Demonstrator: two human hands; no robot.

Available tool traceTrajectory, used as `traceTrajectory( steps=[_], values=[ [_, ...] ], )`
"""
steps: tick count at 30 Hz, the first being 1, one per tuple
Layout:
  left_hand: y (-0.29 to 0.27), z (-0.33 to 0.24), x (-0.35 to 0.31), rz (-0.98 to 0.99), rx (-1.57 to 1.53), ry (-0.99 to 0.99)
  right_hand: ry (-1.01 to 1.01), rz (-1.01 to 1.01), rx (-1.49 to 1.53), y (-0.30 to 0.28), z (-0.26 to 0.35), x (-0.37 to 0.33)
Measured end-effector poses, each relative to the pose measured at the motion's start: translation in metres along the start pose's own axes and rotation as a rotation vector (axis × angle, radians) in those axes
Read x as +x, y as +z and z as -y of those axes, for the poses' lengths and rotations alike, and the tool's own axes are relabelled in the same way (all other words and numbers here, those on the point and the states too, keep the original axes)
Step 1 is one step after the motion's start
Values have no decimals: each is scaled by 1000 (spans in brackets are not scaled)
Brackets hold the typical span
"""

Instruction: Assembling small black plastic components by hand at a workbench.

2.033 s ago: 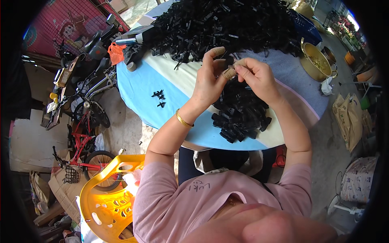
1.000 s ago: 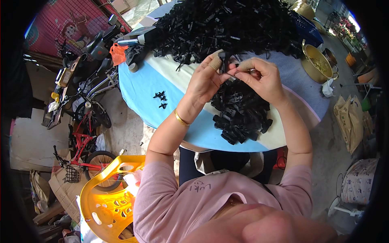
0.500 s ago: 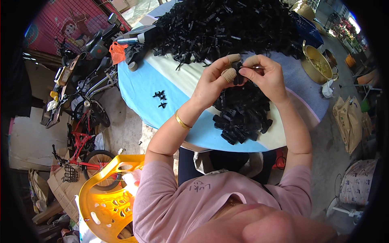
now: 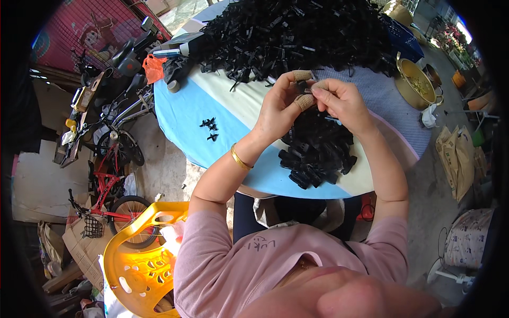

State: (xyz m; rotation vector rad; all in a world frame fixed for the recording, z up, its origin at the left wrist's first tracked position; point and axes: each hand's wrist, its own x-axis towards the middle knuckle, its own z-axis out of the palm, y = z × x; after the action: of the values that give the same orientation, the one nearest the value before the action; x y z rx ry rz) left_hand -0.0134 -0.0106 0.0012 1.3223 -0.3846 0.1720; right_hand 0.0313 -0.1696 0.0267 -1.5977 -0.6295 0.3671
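Over the near part of the round table, my left hand point(image 4: 281, 104) pinches a small black plastic piece point(image 4: 303, 85) between its thumb and forefinger. Tan tape wraps those two fingertips. My right hand point(image 4: 344, 102) meets it from the right, thumb and forefinger pressed together at the piece. Something thin, with a slight glint, sits in that pinch; its kind is hidden. Below both hands lies a pile of black plastic pieces point(image 4: 315, 159), partly covered by the right hand. A few small black bits point(image 4: 211, 127) rest apart on the blue cloth to the left.
A large heap of black pieces point(image 4: 297, 37) fills the table's far side. Brass-coloured pot point(image 4: 407, 94) stands at right, an orange bag point(image 4: 154, 69) at far left. Yellow plastic chair point(image 4: 119, 249) and red bicycle point(image 4: 108, 185) are on the left, brown paper bags point(image 4: 455, 164) on the right.
My right hand has come slightly lower and its fingers have curled in closer. The thin metal object seen between its fingers is now mostly hidden. The left hand has barely shifted.
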Motion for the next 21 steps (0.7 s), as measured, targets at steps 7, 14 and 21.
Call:
traceTrajectory(
  steps=[7,14,21],
  values=[
    [-1,4,0,-46,-54,64,-92,-21,-121,5,1,-2],
    [0,7,-4,-71,242,241,-36,-52,-104,8,2,-6],
    [7,-14,-4,-13,422,89,-144,-88,-396,-47,3,11]
  ],
)
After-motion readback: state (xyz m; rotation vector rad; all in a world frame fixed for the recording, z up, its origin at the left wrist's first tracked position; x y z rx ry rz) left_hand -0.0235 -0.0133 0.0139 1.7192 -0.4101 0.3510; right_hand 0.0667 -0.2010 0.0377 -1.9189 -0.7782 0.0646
